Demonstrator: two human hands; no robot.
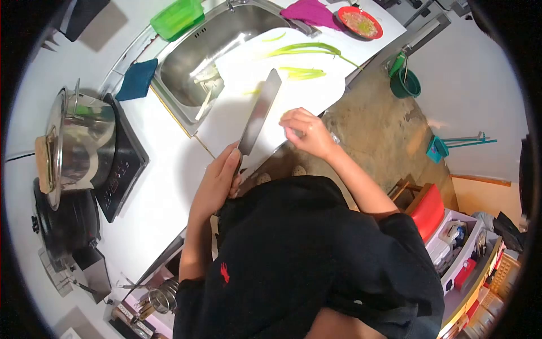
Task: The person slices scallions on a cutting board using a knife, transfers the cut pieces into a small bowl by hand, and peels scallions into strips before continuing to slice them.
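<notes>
My left hand [219,176] is closed around the handle of a kitchen knife [262,110], its broad blade pointing up and away over the white cutting board [330,90]. My right hand [307,132] is by the board's near edge, fingers curled together; whatever they may hold is hidden. Long spring onion stalks [305,50] lie across the far part of the board. Shorter cut green lengths [302,73] rest nearer to me, right of the blade tip. A small green piece [252,91] lies left of the blade.
The steel sink [175,85] has pale vegetable scraps [209,85] in it, and the board overlaps its rim. Nearby are a green container [177,19], a red bowl of food [360,24], a purple cloth [311,13] and a teal cloth [137,79]. A steel pot [87,144] stands on a black cooktop [121,164].
</notes>
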